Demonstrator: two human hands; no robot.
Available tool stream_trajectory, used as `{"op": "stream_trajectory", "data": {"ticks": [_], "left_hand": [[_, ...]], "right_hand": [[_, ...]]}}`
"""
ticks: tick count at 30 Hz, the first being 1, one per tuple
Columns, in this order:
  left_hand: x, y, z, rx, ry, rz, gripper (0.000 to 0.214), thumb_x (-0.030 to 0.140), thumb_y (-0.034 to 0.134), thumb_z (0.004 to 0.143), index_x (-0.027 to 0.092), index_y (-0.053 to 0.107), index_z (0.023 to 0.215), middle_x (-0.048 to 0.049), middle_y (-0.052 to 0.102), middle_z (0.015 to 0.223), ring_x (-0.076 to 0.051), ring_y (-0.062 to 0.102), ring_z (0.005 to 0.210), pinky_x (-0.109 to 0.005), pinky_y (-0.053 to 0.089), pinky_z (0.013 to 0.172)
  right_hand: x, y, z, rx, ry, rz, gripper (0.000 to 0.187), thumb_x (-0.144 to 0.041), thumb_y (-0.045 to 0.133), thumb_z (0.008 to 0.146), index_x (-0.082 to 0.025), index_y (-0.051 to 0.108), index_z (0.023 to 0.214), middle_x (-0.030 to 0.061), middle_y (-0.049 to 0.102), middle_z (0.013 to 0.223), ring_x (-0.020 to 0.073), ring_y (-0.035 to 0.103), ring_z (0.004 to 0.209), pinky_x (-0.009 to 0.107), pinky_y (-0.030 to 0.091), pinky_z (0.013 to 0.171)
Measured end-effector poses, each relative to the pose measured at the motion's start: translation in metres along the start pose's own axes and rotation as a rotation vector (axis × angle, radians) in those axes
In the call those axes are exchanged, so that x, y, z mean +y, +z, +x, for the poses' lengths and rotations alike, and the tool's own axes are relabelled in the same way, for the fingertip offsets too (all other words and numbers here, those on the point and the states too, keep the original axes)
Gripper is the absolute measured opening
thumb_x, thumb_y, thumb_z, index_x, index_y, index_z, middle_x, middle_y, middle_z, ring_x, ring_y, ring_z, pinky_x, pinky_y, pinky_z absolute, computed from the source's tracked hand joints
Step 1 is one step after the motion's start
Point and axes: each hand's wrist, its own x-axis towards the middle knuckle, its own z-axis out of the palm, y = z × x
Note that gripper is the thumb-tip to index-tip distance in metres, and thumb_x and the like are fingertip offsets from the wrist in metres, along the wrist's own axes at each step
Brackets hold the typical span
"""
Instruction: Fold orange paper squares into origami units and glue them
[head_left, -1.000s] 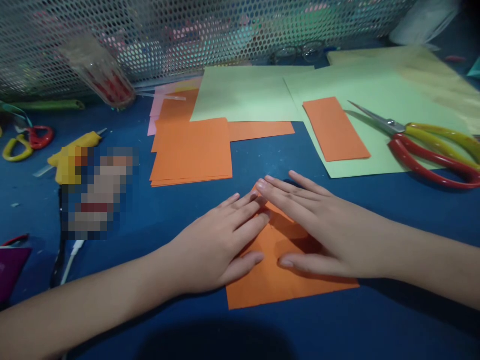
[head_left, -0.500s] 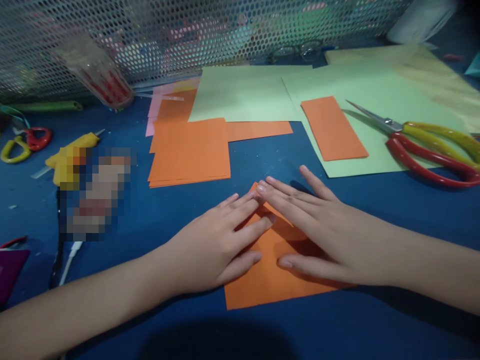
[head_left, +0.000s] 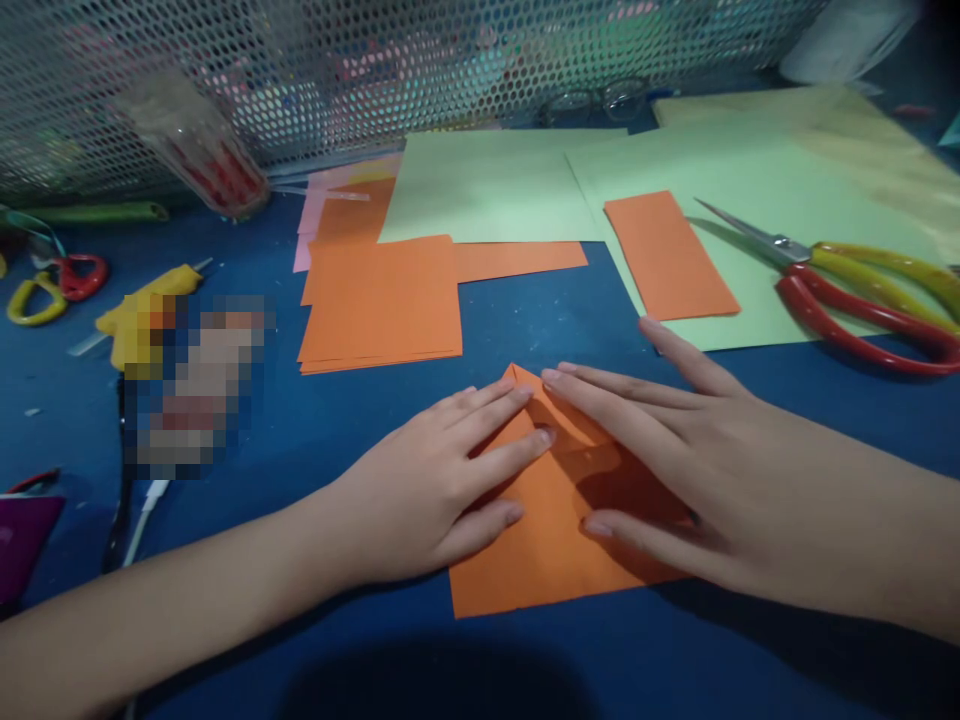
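An orange sheet of paper [head_left: 525,560] lies in front of me on the blue table, its far corners folded in to a point. My left hand [head_left: 450,470] rests flat over its left side with the fingers spread, the tips near the fold. Over the right side is my right hand [head_left: 660,460], open too, its index fingertip touching the right folded flap [head_left: 574,420] close to the peak. Part of the paper's right side is hidden beneath that hand and its shadow.
Orange sheets [head_left: 382,300] are stacked behind my left hand, near green paper [head_left: 502,190]. On the right, scissors [head_left: 795,255] and an orange strip [head_left: 671,255] lie on green sheets. A yellow glue gun [head_left: 161,300], small scissors [head_left: 60,285] and a jar [head_left: 217,170] stand left.
My right hand has slid right and slightly toward me along the folded edge, uncovering more of the flap. The left hand stays in place on the paper.
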Motion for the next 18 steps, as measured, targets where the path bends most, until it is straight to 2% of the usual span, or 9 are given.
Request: {"op": "stream_trajectory", "data": {"ticks": [5, 9, 12, 14, 16, 18], "left_hand": [[0.001, 0.000, 0.000, -0.011, -0.002, 0.011, 0.045, 0.030, 0.044, 0.108, 0.007, 0.057, 0.143, -0.0284, 0.047, 0.157, -0.040, 0.040, 0.151, -0.059, 0.045, 0.117], [0.001, 0.000, 0.000, -0.020, -0.006, 0.006, 0.045, 0.030, 0.044, 0.108, 0.007, 0.055, 0.145, -0.0290, 0.045, 0.157, -0.040, 0.040, 0.151, -0.061, 0.045, 0.116], [0.000, 0.000, 0.000, -0.017, -0.012, -0.020, 0.045, 0.030, 0.046, 0.107, 0.007, 0.055, 0.145, -0.0300, 0.044, 0.158, -0.042, 0.040, 0.150, -0.063, 0.045, 0.115], [0.000, 0.000, -0.001, -0.013, -0.008, -0.027, 0.046, 0.029, 0.046, 0.107, 0.007, 0.055, 0.146, -0.0300, 0.045, 0.157, -0.042, 0.041, 0.150, -0.063, 0.045, 0.115], [0.000, -0.001, -0.002, -0.010, -0.009, -0.025, 0.045, 0.029, 0.046, 0.107, 0.007, 0.055, 0.145, -0.0294, 0.045, 0.157, -0.041, 0.040, 0.151, -0.062, 0.045, 0.115], [0.000, -0.001, -0.002, 0.000, -0.010, -0.028, 0.044, 0.029, 0.045, 0.107, 0.008, 0.056, 0.144, -0.0289, 0.045, 0.157, -0.040, 0.040, 0.151, -0.060, 0.045, 0.116]], "right_hand": [[-0.005, -0.009, -0.013, 0.015, 0.013, -0.118, 0.072, -0.038, 0.052, 0.096, -0.007, 0.036, 0.159, 0.0178, 0.068, 0.138, 0.0380, 0.068, 0.121, 0.067, 0.025, 0.127], [-0.005, -0.009, -0.020, 0.029, -0.016, -0.080, 0.076, -0.027, 0.050, 0.095, -0.009, 0.026, 0.165, 0.0148, 0.078, 0.115, 0.0352, 0.074, 0.105, 0.062, 0.031, 0.127], [-0.006, -0.005, -0.025, 0.054, -0.014, -0.041, 0.079, -0.020, 0.050, 0.092, -0.014, 0.024, 0.166, 0.0127, 0.078, 0.112, 0.0366, 0.072, 0.108, 0.060, 0.034, 0.126], [-0.007, -0.005, -0.026, 0.060, -0.002, -0.049, 0.074, -0.018, 0.048, 0.092, -0.019, 0.032, 0.164, 0.0104, 0.079, 0.107, 0.0353, 0.072, 0.108, 0.060, 0.035, 0.125], [-0.006, -0.007, -0.022, 0.069, -0.040, -0.090, 0.058, -0.018, 0.046, 0.096, -0.019, 0.049, 0.154, 0.0070, 0.078, 0.088, 0.0297, 0.073, 0.087, 0.058, 0.040, 0.121], [-0.002, -0.011, -0.014, 0.095, -0.139, -0.147, 0.041, -0.021, 0.042, 0.102, -0.018, 0.065, 0.135, 0.0018, 0.071, 0.068, 0.0234, 0.067, 0.063, 0.053, 0.050, 0.111]]}}
